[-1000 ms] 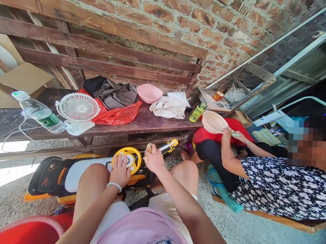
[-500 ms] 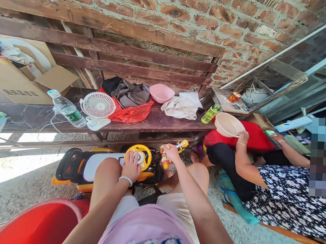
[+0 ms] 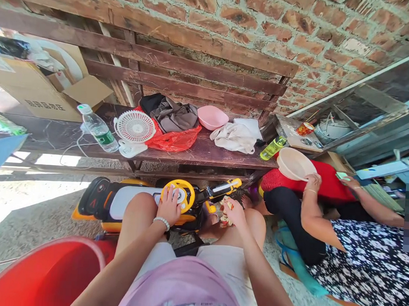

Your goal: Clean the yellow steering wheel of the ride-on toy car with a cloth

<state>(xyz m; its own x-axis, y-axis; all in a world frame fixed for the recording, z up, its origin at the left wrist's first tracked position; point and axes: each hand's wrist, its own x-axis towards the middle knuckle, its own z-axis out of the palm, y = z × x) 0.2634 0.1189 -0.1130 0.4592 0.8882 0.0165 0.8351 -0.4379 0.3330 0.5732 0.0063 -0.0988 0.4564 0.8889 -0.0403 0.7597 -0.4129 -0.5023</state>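
Observation:
A yellow toy steering wheel (image 3: 190, 189) belongs to a black, white and yellow ride-on toy car (image 3: 124, 202) in front of my knees. My left hand (image 3: 169, 206), with a beaded bracelet at the wrist, lies over the wheel's left side, its fingers stretched out across the hub. Over my right knee, my right hand (image 3: 234, 212) is closed on a small multicoloured bundle (image 3: 226, 208) in cream, red and green. Its exact kind is not clear, and my fingers cover part of it. A yellow and black bar (image 3: 226, 187) of the toy car sticks out just beyond that hand.
A wooden bench (image 3: 190, 156) holds a water bottle (image 3: 99, 130), white fan (image 3: 136, 126), red plastic bag (image 3: 176, 138), pink bowl (image 3: 212, 118), white cloth (image 3: 234, 138) and green bottle (image 3: 273, 147). A red tub (image 3: 94, 252) stands left. At right, another person holds a beige basin (image 3: 295, 164).
My right hand, with the bundle, has drawn back from the toy car's front toward my right knee. My left hand stays on the wheel. The view has shifted slightly left.

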